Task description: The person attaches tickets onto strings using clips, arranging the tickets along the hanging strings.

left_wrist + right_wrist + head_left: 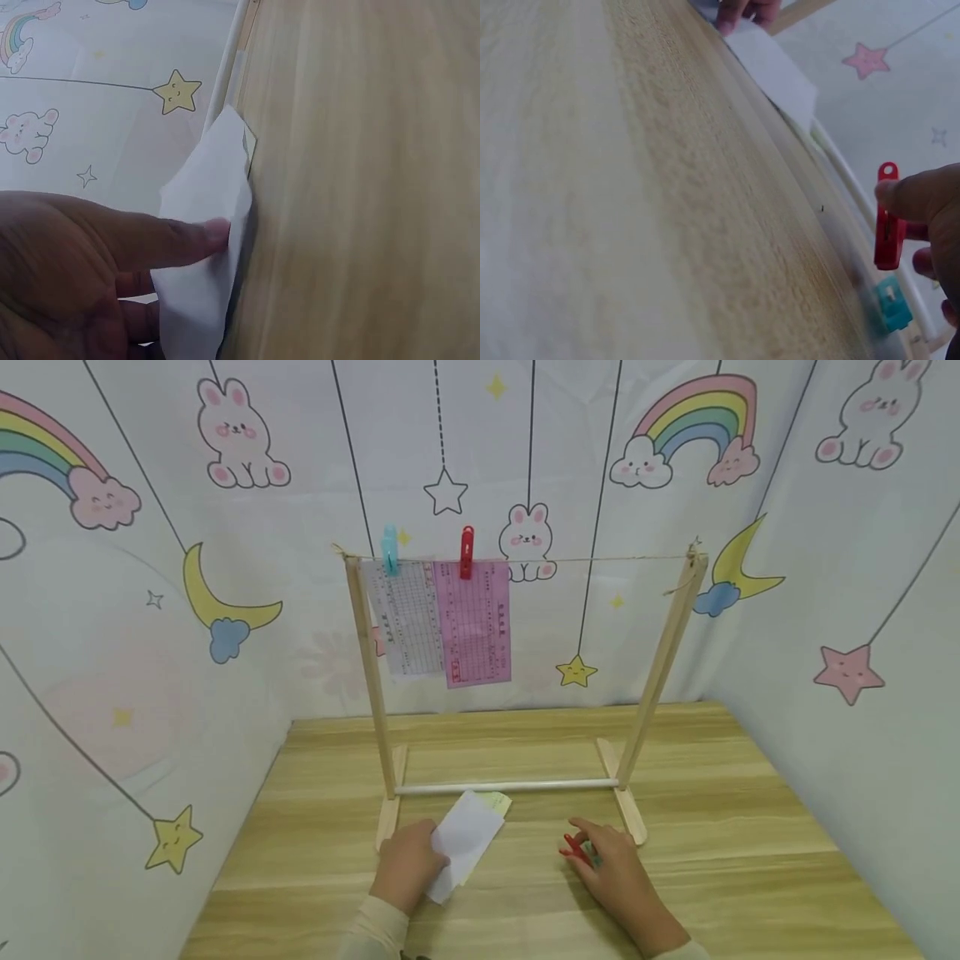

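Observation:
My left hand [408,864] pinches a white paper slip [467,839] between thumb and fingers, low over the table. A yellow-green slip [497,802] peeks out from behind it. In the right wrist view, a red clothespin [889,232] is pinched between thumb and fingers of my right hand [934,217]. Below it shows a teal clip [892,304]; whether this lies on the table or is held too, I cannot tell. Beyond both hands, a pink printed slip [474,627] hangs under a red clothespin [467,553], beside a white printed slip [408,618] under a light blue clothespin [390,552].
A wooden frame's left post [367,677] and right post [662,672] carry a thin string [600,560] between them. A white bar [510,787] joins their feet low down. The wood-grain table [712,877] meets patterned cloth walls [847,568] at back and sides.

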The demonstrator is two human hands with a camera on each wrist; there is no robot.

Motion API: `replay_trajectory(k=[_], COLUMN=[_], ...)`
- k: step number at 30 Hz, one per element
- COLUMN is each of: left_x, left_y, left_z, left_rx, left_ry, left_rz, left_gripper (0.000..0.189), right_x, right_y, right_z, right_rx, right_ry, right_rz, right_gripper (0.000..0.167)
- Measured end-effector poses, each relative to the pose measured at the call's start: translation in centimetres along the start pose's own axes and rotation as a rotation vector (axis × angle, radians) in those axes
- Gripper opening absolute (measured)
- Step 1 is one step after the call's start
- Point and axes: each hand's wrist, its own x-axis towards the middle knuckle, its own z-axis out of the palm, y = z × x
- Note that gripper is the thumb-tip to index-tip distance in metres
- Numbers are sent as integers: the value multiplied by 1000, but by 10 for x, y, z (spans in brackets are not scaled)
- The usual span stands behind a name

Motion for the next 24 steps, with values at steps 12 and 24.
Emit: replay_trajectory(k=[12, 24], left_x=[3, 2], left_y=[1, -2], left_z=[2, -1], left_rx=[34, -104], left_ry=[77, 79], left_rz=[14, 57], left_gripper=[21, 16], right_x=[-2, -1], right_y=[2, 3], right_z=[1, 3], right_rx=[24, 225], right_ry=[-15, 46], right_rz=[-41, 100], right_gripper=[42, 43])
